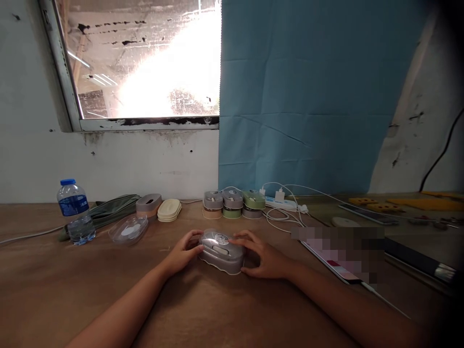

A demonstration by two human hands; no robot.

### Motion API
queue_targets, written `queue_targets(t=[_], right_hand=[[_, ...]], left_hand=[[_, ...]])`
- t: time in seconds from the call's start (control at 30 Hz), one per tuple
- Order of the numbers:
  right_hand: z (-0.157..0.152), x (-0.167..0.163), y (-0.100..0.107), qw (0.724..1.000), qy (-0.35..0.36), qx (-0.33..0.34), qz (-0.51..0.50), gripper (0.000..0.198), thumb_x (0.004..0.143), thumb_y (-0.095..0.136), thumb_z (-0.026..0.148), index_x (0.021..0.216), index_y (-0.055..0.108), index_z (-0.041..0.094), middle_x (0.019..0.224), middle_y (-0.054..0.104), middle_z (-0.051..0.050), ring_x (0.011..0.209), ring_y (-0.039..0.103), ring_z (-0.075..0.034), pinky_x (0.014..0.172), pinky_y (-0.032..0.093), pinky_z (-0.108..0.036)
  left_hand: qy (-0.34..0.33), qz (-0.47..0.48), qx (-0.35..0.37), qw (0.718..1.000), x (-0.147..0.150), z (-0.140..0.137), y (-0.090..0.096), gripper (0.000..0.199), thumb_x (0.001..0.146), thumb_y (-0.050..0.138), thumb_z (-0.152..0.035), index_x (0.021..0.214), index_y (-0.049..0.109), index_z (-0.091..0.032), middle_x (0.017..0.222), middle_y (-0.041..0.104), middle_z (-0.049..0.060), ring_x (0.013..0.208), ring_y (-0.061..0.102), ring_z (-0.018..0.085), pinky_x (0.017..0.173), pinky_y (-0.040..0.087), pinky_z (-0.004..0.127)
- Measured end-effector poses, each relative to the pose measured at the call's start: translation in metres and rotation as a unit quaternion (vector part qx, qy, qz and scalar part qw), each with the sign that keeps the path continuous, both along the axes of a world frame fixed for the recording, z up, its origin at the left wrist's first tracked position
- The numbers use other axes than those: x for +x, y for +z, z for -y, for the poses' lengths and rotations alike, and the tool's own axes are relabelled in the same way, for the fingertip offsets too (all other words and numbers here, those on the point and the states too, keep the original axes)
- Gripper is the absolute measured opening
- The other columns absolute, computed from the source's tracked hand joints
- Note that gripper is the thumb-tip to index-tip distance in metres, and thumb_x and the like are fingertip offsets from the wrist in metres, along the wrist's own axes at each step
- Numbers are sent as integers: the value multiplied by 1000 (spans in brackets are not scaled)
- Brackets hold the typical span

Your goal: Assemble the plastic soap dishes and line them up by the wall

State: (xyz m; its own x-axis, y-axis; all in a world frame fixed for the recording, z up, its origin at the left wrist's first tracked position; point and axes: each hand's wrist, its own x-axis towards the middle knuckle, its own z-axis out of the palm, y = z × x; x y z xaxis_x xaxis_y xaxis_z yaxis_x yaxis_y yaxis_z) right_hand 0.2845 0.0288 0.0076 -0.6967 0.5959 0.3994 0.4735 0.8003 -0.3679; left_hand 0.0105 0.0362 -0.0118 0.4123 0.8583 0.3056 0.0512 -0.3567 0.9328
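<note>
A grey oval box with a clear, shiny lid [222, 255] stands on the brown table in front of me. A round sticker and a slot-like handle mark show on its top. My left hand [187, 249] grips the left end, its thumb at the near side and its fingers behind. At the opposite end, my right hand [266, 256] spans the box with fingers on the lid's edge and thumb low on the side. The box rests level, and its far side is hidden.
Similar boxes [232, 204] in grey, green and tan stand stacked in pairs behind. Leftward are cream oval pieces [169, 210], open oval shells [148, 205], a clear lid [128, 229] and a water bottle [76, 212]. A power strip [284, 204] with white cables and a tablet [329, 258] lie right.
</note>
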Motion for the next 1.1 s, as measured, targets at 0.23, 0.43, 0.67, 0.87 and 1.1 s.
queue_targets(t=[0.23,0.43,0.67,0.87,1.1], right_hand=[[12,-13,-1,999,37,36,8,42,83,52,36,124,45,28,99,45,-4,97,50,-16,89,42,-31],[22,-23,-7,995,41,85,19,39,88,44,29,127,43,25,101,43,-7,96,49,-16,85,45,-30],[30,-55,-12,976,44,204,59,42,87,42,24,129,39,19,115,44,-13,84,53,-16,77,47,-31],[4,-106,-9,973,-8,195,123,60,77,47,26,133,30,14,130,38,-16,93,56,-23,74,49,-33],[-51,-164,-14,963,-137,163,166,69,74,47,33,133,27,4,134,33,-22,103,51,-31,80,47,-38]], left_hand=[[80,-117,150,978,-6,-2,6,25,84,43,-27,97,64,-22,108,52,8,106,47,20,96,35,35],[65,-119,133,982,-10,-3,6,27,83,41,-23,99,63,-22,114,53,7,108,47,20,95,35,34],[126,-44,76,988,-12,-11,1,25,76,44,-23,92,63,-19,109,60,6,101,54,21,91,40,35],[400,124,93,904,-26,-29,-6,34,62,52,-12,95,54,-18,82,57,2,79,56,16,76,45,30],[498,153,45,852,-39,-35,-7,23,64,47,-9,85,46,-19,72,47,-3,65,50,11,65,44,26]])
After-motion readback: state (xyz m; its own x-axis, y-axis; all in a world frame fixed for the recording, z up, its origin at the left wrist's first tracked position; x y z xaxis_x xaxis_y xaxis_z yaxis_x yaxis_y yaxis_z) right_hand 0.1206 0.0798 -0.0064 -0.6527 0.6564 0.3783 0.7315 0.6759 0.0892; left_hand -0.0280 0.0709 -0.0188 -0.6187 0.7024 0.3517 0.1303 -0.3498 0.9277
